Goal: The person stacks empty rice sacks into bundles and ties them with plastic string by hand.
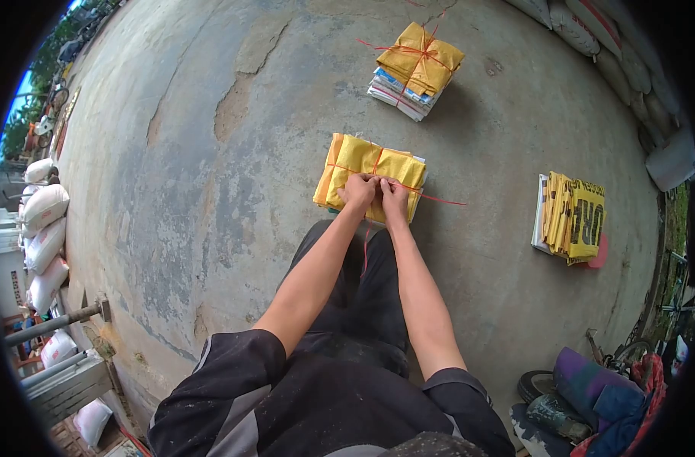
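Observation:
A stack of folded yellow sacks (347,156) lies on the concrete floor in front of my legs, with red string (439,199) crossed over its top. Over the middle of the stack, my left hand (359,189) pinches the string where the strands cross. My right hand (394,196) is beside it, almost touching, its fingertips also closed on the string. One loose end trails to the right of the stack and another hangs down between my knees. The exact shape of the string between my fingertips is hidden.
A second tied bundle (420,65) sits farther ahead. To the right is a stack of printed yellow sacks (574,217). Filled white sacks (45,209) line the left side, others (576,29) the upper right. Assorted cloths (591,385) and a wheel lie at lower right.

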`<move>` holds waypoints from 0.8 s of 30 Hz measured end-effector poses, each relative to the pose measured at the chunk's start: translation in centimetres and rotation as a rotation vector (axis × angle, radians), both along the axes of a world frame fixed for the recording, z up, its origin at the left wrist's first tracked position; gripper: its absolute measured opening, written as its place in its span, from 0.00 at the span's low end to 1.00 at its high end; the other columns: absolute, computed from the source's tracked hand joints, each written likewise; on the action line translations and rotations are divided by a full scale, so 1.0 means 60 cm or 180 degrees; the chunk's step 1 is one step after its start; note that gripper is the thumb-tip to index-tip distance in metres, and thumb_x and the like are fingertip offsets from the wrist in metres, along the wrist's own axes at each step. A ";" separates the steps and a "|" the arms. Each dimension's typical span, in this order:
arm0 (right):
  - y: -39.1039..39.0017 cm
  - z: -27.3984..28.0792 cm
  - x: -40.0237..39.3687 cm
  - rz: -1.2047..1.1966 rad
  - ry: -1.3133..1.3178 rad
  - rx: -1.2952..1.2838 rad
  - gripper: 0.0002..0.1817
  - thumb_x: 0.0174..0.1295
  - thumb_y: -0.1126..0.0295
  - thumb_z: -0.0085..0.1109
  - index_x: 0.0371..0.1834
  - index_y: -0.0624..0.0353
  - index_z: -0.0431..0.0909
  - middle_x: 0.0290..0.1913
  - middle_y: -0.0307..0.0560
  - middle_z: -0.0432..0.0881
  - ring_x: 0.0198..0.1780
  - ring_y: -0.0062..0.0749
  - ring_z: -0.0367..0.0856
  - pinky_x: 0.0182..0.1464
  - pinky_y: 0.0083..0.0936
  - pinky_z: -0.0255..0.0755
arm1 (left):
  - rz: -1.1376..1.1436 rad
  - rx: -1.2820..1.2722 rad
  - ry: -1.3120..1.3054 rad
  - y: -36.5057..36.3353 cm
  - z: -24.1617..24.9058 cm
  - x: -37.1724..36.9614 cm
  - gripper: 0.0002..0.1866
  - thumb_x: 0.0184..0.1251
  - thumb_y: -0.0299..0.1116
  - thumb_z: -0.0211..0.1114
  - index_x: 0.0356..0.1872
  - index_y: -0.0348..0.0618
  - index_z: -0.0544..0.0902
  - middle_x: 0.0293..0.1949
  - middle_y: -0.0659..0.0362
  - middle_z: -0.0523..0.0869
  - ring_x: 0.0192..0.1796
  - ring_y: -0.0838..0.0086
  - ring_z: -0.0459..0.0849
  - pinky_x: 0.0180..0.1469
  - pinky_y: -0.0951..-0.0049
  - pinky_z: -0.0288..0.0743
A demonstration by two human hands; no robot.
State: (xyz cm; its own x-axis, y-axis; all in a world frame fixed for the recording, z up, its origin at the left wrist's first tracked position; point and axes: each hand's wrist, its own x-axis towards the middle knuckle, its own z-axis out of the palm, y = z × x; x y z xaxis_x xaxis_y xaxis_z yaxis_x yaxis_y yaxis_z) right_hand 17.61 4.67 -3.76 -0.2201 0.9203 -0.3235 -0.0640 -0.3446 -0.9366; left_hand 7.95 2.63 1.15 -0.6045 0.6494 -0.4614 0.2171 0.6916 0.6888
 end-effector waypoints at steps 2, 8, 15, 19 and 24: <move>-0.002 -0.005 0.004 -0.0009 0.0142 0.0040 0.11 0.72 0.71 0.53 0.48 0.65 0.82 0.44 0.42 0.86 0.43 0.21 0.82 0.49 0.19 0.75 | -0.0137 -0.0271 0.0040 0.002 0.014 0.003 0.13 0.65 0.47 0.65 0.40 0.53 0.92 0.36 0.57 0.91 0.43 0.69 0.86 0.62 0.61 0.53; -0.003 -0.013 0.007 0.0047 0.0218 -0.0014 0.11 0.73 0.71 0.52 0.48 0.65 0.82 0.44 0.41 0.86 0.44 0.21 0.82 0.49 0.19 0.75 | -0.0221 -0.0332 -0.0283 0.006 -0.015 -0.010 0.14 0.65 0.47 0.65 0.38 0.51 0.91 0.35 0.57 0.91 0.42 0.68 0.86 0.65 0.59 0.49; -0.007 0.019 0.007 0.0166 -0.0362 -0.0010 0.10 0.72 0.72 0.54 0.49 0.63 0.82 0.40 0.41 0.87 0.37 0.20 0.83 0.42 0.18 0.76 | -0.0190 -0.0093 -0.0414 -0.004 0.003 -0.010 0.15 0.62 0.45 0.63 0.36 0.47 0.91 0.32 0.55 0.91 0.39 0.68 0.86 0.65 0.60 0.50; -0.019 0.028 0.004 0.0045 -0.0164 0.0068 0.09 0.71 0.73 0.55 0.48 0.64 0.82 0.39 0.42 0.87 0.36 0.21 0.84 0.38 0.17 0.76 | -0.0060 -0.0046 -0.0234 -0.003 -0.045 -0.008 0.15 0.61 0.47 0.64 0.36 0.49 0.91 0.32 0.56 0.90 0.38 0.69 0.85 0.63 0.62 0.52; -0.016 0.020 0.004 -0.0087 0.0176 0.0096 0.10 0.70 0.68 0.59 0.47 0.65 0.80 0.36 0.42 0.86 0.32 0.22 0.83 0.34 0.18 0.76 | 0.0017 -0.0086 0.0002 -0.004 -0.028 0.000 0.15 0.60 0.47 0.64 0.35 0.49 0.91 0.32 0.57 0.90 0.37 0.69 0.84 0.59 0.65 0.55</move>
